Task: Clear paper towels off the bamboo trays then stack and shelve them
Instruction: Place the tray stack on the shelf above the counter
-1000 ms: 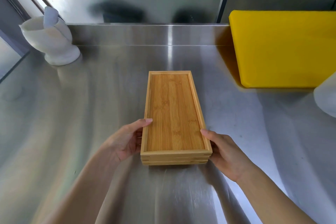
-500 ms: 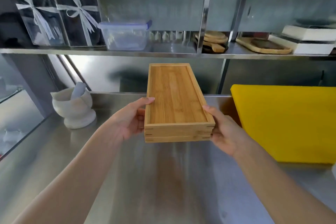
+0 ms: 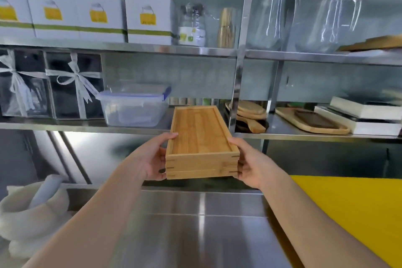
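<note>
A stack of bamboo trays (image 3: 201, 135) hangs in the air in front of the lower steel shelf (image 3: 87, 126), its far end level with the shelf edge. The top tray is bare, with no paper towel in it. My left hand (image 3: 152, 160) grips the stack's near left corner and my right hand (image 3: 250, 163) grips its near right corner. The stack points at the gap between a clear plastic box (image 3: 132, 106) and the shelf's upright post (image 3: 236, 93).
Wooden boards and paddles (image 3: 250, 113) lie right of the post, then a wooden tray (image 3: 313, 122) and white boxes (image 3: 365, 115). Ribboned clear boxes (image 3: 50, 85) stand left. White cartons and glass pitchers (image 3: 272, 13) fill the upper shelf. Below are a white mortar (image 3: 28, 213) and yellow board (image 3: 352, 213).
Both hands lifted the tray stack off the steel counter and carried it up and forward to the lower shelf. The view tilted upward, revealing the shelves.
</note>
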`<state>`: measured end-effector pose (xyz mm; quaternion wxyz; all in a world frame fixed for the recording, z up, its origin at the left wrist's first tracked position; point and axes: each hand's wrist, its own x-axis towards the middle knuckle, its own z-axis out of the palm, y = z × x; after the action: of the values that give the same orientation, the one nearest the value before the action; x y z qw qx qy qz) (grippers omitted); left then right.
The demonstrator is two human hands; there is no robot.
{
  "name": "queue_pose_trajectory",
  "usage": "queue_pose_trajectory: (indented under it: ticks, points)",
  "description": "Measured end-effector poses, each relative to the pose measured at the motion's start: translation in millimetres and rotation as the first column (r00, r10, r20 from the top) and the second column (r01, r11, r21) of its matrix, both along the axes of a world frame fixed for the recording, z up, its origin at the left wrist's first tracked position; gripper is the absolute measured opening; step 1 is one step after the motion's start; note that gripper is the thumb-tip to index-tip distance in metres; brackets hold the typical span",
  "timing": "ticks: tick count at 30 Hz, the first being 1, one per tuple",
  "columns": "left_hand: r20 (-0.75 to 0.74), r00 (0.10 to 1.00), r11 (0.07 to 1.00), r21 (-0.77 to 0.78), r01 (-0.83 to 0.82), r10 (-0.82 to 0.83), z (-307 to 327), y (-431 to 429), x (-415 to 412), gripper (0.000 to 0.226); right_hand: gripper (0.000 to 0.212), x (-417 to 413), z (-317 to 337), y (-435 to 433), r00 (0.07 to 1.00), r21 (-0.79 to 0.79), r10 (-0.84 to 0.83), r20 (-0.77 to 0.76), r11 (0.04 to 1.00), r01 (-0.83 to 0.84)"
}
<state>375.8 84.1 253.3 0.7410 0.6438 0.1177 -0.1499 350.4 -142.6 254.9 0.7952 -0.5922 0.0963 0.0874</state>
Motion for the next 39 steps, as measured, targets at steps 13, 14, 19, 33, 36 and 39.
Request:
queue_pose_trajectory:
  ticks: [13, 14, 19, 33, 36, 39]
  points:
    - [-0.060, 0.998, 0.998, -0.064, 0.026, -0.030, -18, 1, 124, 0.055, 0.036, 130, -28, 5, 0.994, 0.180, 0.000, -0.110, 0.984, 0.019]
    - [-0.034, 0.998, 0.995, -0.092, 0.041, -0.044, -19, 3, 127, 0.060, 0.035, 137, -30, 5, 0.994, 0.196, 0.005, -0.111, 0.980, 0.018]
    - [0.264, 0.964, 0.958, -0.265, 0.113, -0.040, -45, 19, 92, 0.069, 0.033, 153, -36, 11, 0.995, 0.186, 0.020, -0.099, 0.983, -0.001]
    - [0.624, 0.762, 0.914, 0.186, -0.360, 0.172, -63, -20, 69, 0.041, 0.038, 147, -31, 14, 1.000, 0.110, 0.003, 0.029, 0.994, -0.006]
    - [0.620, 0.760, 0.905, 0.186, -0.382, 0.194, -63, -22, 69, 0.042, 0.035, 138, -36, 18, 0.978, 0.007, -0.047, 0.202, 0.999, 0.047]
    - [0.616, 0.758, 0.906, 0.166, -0.390, 0.213, -66, -23, 69, 0.043, 0.054, 123, -50, 16, 0.936, -0.064, 0.038, 0.349, 0.998, -0.017]
